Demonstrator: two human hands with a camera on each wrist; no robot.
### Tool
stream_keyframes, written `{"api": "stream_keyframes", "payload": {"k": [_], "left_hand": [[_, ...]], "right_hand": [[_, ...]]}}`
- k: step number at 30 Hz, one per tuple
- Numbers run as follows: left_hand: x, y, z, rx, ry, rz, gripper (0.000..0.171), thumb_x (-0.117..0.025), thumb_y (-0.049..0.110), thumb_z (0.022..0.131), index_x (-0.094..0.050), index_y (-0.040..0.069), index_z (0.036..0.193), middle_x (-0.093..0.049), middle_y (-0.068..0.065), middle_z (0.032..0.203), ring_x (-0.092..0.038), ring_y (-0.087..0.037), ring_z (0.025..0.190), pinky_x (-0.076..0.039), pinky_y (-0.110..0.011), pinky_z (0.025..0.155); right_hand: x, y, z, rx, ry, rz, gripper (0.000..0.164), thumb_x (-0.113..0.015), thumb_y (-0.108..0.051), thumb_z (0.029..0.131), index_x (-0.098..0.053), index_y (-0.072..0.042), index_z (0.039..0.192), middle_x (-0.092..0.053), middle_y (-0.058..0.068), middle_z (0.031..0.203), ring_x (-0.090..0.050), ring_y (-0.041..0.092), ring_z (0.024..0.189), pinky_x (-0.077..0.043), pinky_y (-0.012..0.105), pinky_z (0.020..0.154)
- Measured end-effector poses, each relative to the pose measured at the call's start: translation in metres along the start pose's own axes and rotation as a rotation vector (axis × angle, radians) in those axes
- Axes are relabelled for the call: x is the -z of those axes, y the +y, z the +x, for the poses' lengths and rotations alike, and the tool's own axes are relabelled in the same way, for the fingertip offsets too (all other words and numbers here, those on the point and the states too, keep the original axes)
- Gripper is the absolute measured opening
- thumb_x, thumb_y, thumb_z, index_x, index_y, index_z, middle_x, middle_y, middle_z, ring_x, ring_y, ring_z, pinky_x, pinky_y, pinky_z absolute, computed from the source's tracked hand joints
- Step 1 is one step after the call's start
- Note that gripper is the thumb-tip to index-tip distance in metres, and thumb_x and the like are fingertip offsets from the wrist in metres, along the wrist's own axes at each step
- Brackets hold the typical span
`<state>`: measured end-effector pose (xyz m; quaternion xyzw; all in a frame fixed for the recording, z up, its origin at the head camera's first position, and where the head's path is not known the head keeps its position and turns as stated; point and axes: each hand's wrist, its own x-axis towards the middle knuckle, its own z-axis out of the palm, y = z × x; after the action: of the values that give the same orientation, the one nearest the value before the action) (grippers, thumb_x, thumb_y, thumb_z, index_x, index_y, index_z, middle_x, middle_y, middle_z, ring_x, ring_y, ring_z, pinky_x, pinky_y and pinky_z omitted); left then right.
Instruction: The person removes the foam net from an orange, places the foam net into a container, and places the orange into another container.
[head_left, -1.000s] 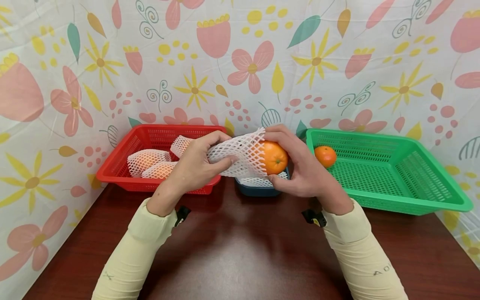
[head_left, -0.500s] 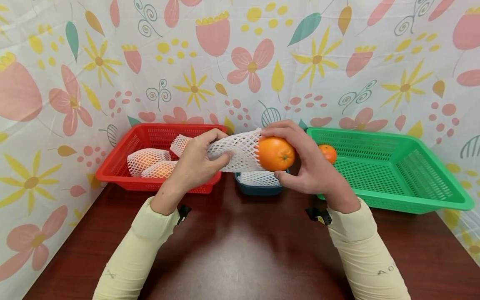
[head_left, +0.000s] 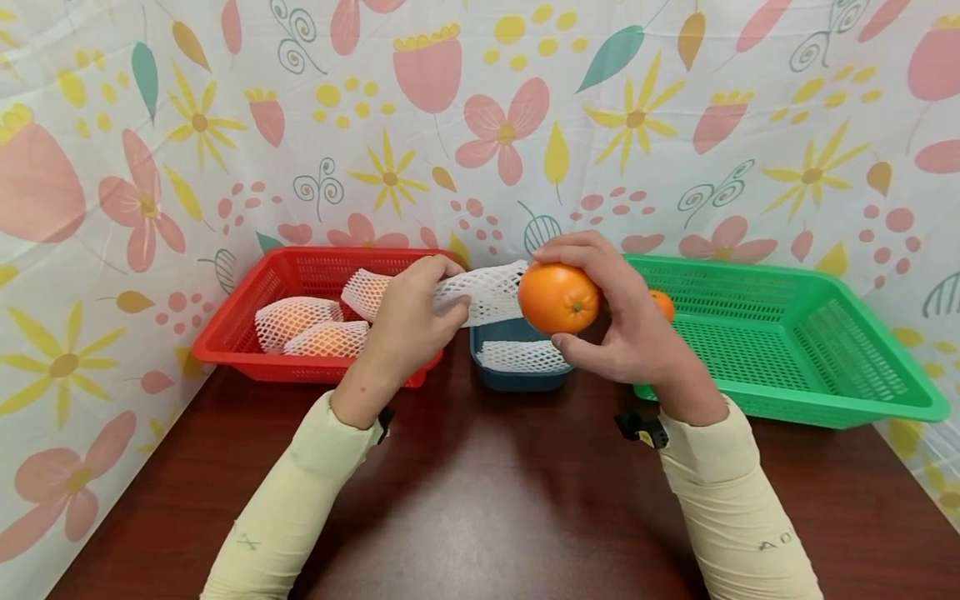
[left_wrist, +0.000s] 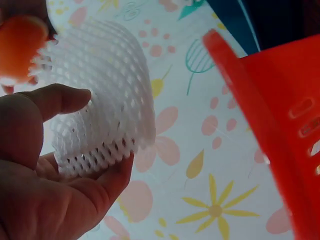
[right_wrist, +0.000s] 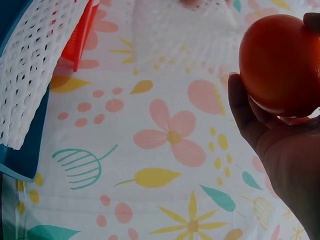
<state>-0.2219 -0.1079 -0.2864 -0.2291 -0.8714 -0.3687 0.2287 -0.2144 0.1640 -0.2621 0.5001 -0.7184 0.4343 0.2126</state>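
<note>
My left hand pinches a white foam net sleeve between thumb and fingers. In the left wrist view the sleeve looks hollow, with its mesh walls bowed out. My right hand grips a bare orange at the sleeve's right end, fingers over the top and thumb below. The right wrist view shows the orange held in the curled fingers. Below the hands, a dark blue bin holds another white net sleeve.
A red basket on the left holds several oranges in net sleeves. On the right, a green basket contains one bare orange, partly hidden by my right hand. A patterned cloth hangs behind the brown table.
The orange has come out of the net sleeve to the right, in my right hand. The sleeve in my left hand has flattened, and the left hand has shifted slightly right.
</note>
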Motion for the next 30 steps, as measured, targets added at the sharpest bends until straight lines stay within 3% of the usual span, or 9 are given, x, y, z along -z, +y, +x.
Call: {"api": "stream_keyframes", "payload": {"k": [5, 14, 23, 30], "left_hand": [[-0.011, -0.001, 0.001, -0.033, 0.039, 0.081, 0.024, -0.081, 0.012, 0.091, -0.067, 0.007, 0.111, -0.068, -0.009, 0.109, -0.065, -0.023, 0.099, -0.06, -0.041, 0.089], [-0.031, 0.006, 0.008, 0.024, 0.017, 0.178, 0.026, -0.083, 0.012, 0.091, -0.067, 0.009, 0.111, -0.069, -0.007, 0.108, -0.064, -0.021, 0.095, -0.061, -0.036, 0.09], [-0.055, 0.002, 0.011, -0.045, 0.008, 0.207, 0.02, -0.08, 0.009, 0.093, -0.066, 0.01, 0.107, -0.066, -0.006, 0.106, -0.066, -0.02, 0.093, -0.061, -0.032, 0.087], [-0.07, -0.001, 0.012, -0.075, -0.007, 0.258, 0.016, -0.077, 0.007, 0.093, -0.068, 0.009, 0.107, -0.066, -0.007, 0.103, -0.066, -0.02, 0.091, -0.06, -0.031, 0.082]], "right_hand": [[0.002, -0.001, 0.0, 0.002, 0.022, -0.014, 0.071, -0.08, -0.008, 0.075, -0.059, 0.002, 0.141, -0.056, 0.013, 0.142, -0.054, 0.033, 0.124, -0.047, 0.037, 0.099], [0.001, -0.004, 0.002, -0.005, 0.057, 0.038, 0.072, -0.08, -0.005, 0.074, -0.057, 0.005, 0.142, -0.055, 0.016, 0.141, -0.055, 0.035, 0.123, -0.048, 0.038, 0.098], [0.013, 0.001, -0.004, -0.059, 0.164, 0.025, 0.074, -0.081, 0.003, 0.073, -0.056, 0.005, 0.144, -0.053, 0.017, 0.143, -0.052, 0.035, 0.128, -0.053, 0.032, 0.095], [0.026, 0.003, -0.004, -0.079, 0.274, 0.097, 0.072, -0.077, 0.009, 0.072, -0.054, 0.011, 0.141, -0.05, 0.02, 0.139, -0.05, 0.036, 0.123, -0.051, 0.032, 0.091]]}}
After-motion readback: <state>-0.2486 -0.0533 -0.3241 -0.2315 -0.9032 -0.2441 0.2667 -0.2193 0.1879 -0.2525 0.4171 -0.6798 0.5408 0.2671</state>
